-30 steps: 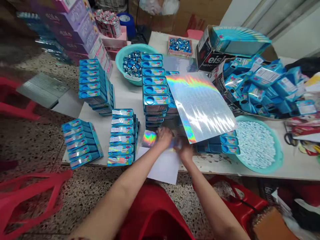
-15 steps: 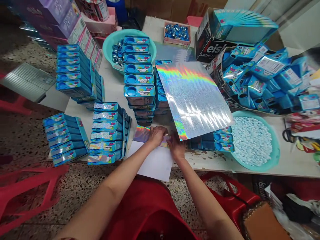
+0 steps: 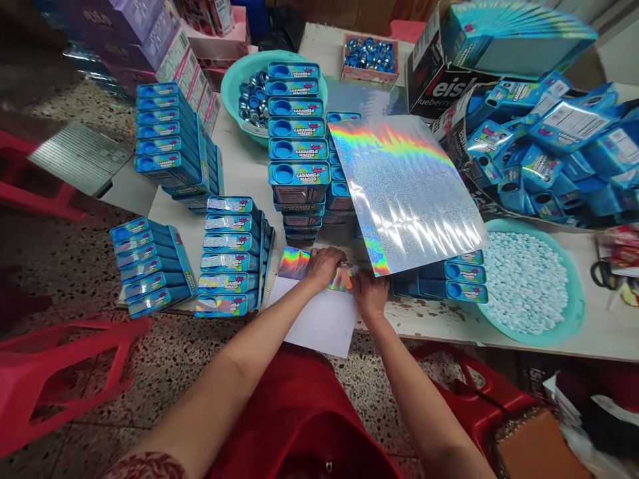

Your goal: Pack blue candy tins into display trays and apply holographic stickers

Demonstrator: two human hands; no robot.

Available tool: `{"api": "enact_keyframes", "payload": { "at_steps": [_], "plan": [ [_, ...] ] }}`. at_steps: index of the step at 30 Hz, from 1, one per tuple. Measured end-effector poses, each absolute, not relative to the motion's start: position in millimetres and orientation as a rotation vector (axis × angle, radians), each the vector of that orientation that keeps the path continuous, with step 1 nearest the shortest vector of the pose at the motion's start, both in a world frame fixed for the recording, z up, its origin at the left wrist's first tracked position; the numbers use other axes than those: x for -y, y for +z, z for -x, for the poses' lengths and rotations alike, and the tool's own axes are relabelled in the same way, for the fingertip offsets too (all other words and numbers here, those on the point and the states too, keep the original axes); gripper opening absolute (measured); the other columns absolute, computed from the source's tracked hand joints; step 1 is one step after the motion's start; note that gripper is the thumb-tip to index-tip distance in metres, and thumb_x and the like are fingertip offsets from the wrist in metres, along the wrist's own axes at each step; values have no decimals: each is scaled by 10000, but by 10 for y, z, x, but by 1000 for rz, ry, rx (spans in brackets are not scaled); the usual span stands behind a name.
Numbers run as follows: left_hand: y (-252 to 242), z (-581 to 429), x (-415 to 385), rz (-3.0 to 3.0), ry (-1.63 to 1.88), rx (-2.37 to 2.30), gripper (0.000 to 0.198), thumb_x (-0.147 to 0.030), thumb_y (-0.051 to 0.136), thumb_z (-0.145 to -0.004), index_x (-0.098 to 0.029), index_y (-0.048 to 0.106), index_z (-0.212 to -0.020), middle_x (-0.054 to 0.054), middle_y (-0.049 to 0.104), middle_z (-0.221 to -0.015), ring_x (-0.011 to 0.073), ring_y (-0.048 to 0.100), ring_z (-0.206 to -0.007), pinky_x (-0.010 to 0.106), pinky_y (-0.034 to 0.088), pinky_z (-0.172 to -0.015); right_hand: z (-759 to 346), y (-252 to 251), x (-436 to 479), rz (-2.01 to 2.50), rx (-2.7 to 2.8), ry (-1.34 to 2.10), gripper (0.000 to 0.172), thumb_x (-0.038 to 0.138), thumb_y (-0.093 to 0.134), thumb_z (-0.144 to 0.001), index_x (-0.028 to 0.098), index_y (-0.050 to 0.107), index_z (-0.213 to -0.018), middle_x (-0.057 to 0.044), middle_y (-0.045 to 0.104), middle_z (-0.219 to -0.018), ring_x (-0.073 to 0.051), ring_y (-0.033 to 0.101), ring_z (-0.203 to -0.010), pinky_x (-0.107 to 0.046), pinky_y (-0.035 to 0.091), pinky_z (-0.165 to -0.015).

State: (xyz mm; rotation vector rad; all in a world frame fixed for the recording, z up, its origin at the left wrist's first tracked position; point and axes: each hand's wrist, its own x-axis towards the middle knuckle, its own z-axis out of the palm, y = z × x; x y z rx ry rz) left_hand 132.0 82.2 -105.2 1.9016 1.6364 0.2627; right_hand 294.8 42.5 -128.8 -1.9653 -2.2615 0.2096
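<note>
On the table's front edge lies a white sheet (image 3: 319, 326), with a shiny holographic strip (image 3: 293, 263) along its far side; whether the strip is a folded-over part of the sheet I cannot tell. My left hand (image 3: 325, 265) is closed, its curled fingers on the middle of the strip. At the strip's right end, my right hand (image 3: 370, 293) has its fingers bent and pressed together on the edge. The fingertips of both hands are partly hidden. A large holographic sheet (image 3: 414, 199) rests over stacked blue boxes just beyond my right hand.
Blue box stacks stand ahead (image 3: 298, 174) and left (image 3: 227, 263). A turquoise basin (image 3: 574, 299) of pale candies sits right, a bowl (image 3: 232, 73) of blue-silver caps behind. A carton of blue boxes (image 3: 539, 153) and scissors (image 3: 602, 274) lie right. Red chairs (image 3: 64, 372) flank the table.
The whole view has shifted, so things sit further right. My right hand has slid outward along the strip, away from my left hand, and more of the strip shows between them.
</note>
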Motion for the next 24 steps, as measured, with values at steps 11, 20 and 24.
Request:
{"api": "enact_keyframes", "payload": {
  "at_steps": [11,20,24],
  "plan": [
    [-641,-1402,-485,-1516,745,-1237,376,-278,500,-885,-226,521,-1256,73,524,-1320,215,410,-1245,390,290,-1030,-3090,41,40,1821,1645,902,236,428,546,-822,205,547,-748,-11,600,-713,-162,549,-679,-281,413,-649],
    [272,-797,515,-968,761,-1214,133,-269,539,-790,-174,603,-722,-14,557,-607,112,511,-606,240,401,-631,-2605,718,313,1659,1547,1317,230,452,651,-735,234,582,-712,-20,591,-694,-171,523,-641,-285,407,-593],
    [702,-125,868,-959,1056,-1379,263,-410,572,-823,-207,613,-985,44,623,-897,150,559,-823,261,433,-762,-2072,1057,381,1379,1401,1717,223,413,683,-741,229,567,-687,-7,541,-699,-154,497,-665,-270,405,-611]
  ]
}}
